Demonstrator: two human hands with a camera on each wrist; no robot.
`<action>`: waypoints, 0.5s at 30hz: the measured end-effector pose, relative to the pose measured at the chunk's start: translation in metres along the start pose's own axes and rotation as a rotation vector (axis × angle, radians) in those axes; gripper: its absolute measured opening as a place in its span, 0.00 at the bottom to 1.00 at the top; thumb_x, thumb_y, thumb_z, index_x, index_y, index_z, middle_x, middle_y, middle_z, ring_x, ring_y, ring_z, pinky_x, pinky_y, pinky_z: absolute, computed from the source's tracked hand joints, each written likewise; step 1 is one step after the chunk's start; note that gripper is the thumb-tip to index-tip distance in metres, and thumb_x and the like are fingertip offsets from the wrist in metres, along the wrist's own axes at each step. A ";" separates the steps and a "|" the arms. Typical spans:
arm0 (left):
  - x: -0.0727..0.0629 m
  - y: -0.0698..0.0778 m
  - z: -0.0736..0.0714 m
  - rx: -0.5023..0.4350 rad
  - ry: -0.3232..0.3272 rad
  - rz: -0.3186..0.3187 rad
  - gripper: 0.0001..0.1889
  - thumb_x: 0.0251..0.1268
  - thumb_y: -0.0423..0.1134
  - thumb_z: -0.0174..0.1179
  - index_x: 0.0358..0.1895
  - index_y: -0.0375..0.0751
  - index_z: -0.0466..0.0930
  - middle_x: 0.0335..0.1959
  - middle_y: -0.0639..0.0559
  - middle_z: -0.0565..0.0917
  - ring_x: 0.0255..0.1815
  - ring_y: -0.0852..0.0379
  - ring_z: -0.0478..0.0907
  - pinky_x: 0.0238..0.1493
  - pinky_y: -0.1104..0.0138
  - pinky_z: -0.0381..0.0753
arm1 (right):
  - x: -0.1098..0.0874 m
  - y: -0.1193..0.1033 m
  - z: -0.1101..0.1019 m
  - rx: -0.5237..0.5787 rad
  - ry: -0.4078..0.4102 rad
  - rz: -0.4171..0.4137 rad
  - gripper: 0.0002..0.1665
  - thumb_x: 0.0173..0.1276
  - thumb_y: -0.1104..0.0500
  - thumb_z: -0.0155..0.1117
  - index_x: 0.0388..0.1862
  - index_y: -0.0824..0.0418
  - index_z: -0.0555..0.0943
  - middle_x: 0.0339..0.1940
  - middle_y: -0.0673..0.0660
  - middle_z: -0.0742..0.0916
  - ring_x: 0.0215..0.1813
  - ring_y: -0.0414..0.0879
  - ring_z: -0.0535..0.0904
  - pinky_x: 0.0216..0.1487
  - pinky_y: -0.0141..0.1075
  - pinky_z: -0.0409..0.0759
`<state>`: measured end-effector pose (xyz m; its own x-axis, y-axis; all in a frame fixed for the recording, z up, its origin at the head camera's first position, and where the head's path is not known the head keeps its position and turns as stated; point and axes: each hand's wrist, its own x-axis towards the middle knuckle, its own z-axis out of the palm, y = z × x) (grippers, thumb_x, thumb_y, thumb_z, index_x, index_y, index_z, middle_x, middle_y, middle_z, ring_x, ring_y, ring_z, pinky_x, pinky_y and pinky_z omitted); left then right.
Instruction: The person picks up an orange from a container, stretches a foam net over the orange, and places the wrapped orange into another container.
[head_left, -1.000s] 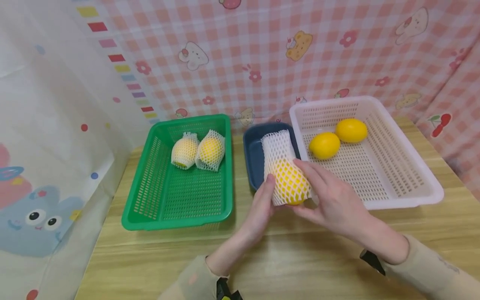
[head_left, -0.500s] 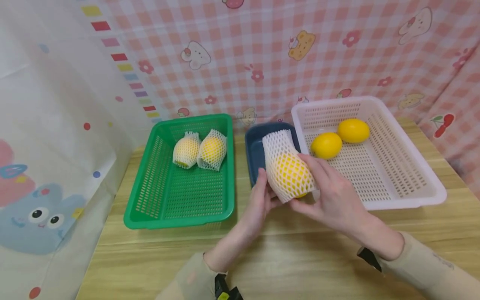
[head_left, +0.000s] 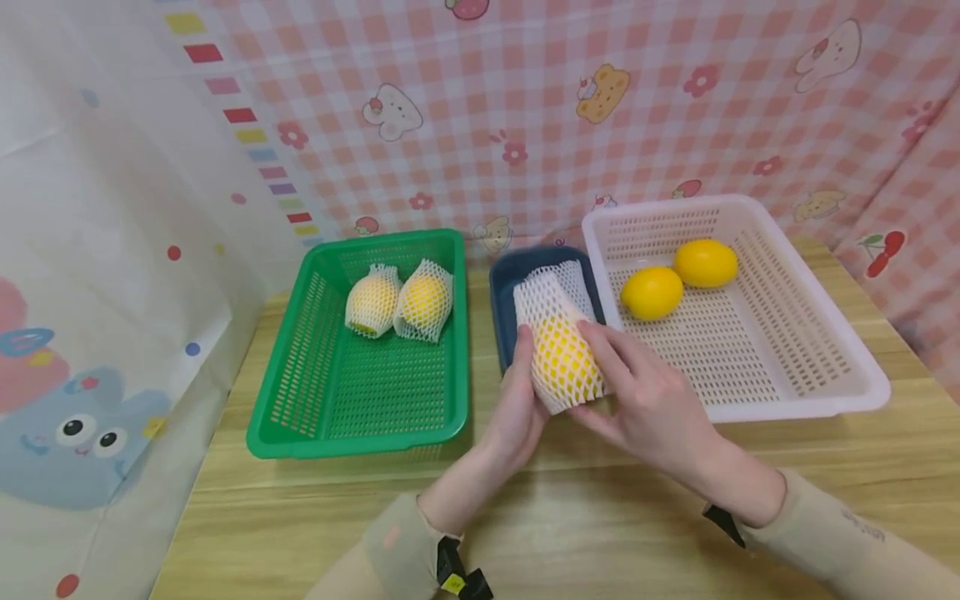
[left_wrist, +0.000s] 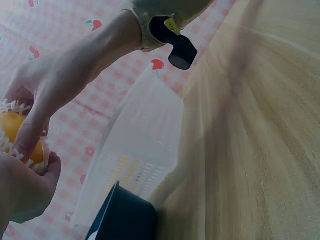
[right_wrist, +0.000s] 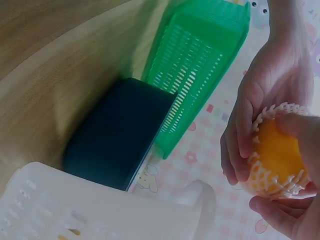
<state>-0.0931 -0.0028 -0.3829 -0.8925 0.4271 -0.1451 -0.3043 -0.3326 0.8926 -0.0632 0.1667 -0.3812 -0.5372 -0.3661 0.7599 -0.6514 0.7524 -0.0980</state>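
Note:
Both hands hold a yellow lemon [head_left: 564,354] in a white foam net, above the front of the dark blue tray [head_left: 504,300]. My left hand [head_left: 516,408] cups its left side, thumb along the net, fingers curled beneath in the right wrist view. My right hand [head_left: 654,396] grips it from the right. In the right wrist view the lemon's bare end [right_wrist: 280,150] shows through the net's opening, with a right fingertip on it. The net's loose upper end reaches over the tray, where another foam net [head_left: 576,283] lies partly hidden behind it.
To the left stands a green basket [head_left: 356,450] with two netted lemons [head_left: 372,302] near its back. A white basket [head_left: 847,392] on the right holds two bare lemons [head_left: 651,293]. A checked cloth [head_left: 465,125] hangs behind the wooden table [head_left: 585,533].
The netted lemon swung slightly right, then came back left, uncovering the other net in the tray. The net now covers the lemon's near end in the head view. Both hands keep hold.

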 end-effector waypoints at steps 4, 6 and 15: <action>-0.002 0.001 0.001 -0.003 0.014 0.011 0.34 0.83 0.68 0.27 0.83 0.62 0.57 0.81 0.54 0.69 0.81 0.54 0.68 0.83 0.54 0.67 | 0.000 -0.002 -0.002 -0.031 0.014 -0.028 0.52 0.51 0.52 0.87 0.72 0.69 0.75 0.55 0.70 0.88 0.48 0.64 0.90 0.47 0.54 0.90; -0.002 0.002 0.000 -0.005 0.021 0.025 0.34 0.83 0.69 0.27 0.84 0.62 0.56 0.82 0.55 0.67 0.82 0.55 0.66 0.85 0.54 0.63 | 0.001 -0.001 -0.002 -0.037 0.021 -0.050 0.44 0.65 0.46 0.79 0.71 0.68 0.76 0.53 0.70 0.89 0.46 0.63 0.90 0.45 0.52 0.91; -0.003 0.001 -0.004 0.009 -0.059 0.026 0.37 0.83 0.68 0.25 0.85 0.57 0.50 0.84 0.49 0.63 0.84 0.51 0.62 0.88 0.52 0.56 | 0.005 0.005 -0.007 0.026 -0.030 -0.042 0.52 0.49 0.49 0.87 0.68 0.70 0.74 0.64 0.72 0.84 0.55 0.65 0.87 0.49 0.52 0.91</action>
<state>-0.0924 -0.0076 -0.3836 -0.8788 0.4673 -0.0966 -0.2778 -0.3364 0.8998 -0.0658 0.1725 -0.3736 -0.5250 -0.4133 0.7440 -0.6870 0.7218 -0.0838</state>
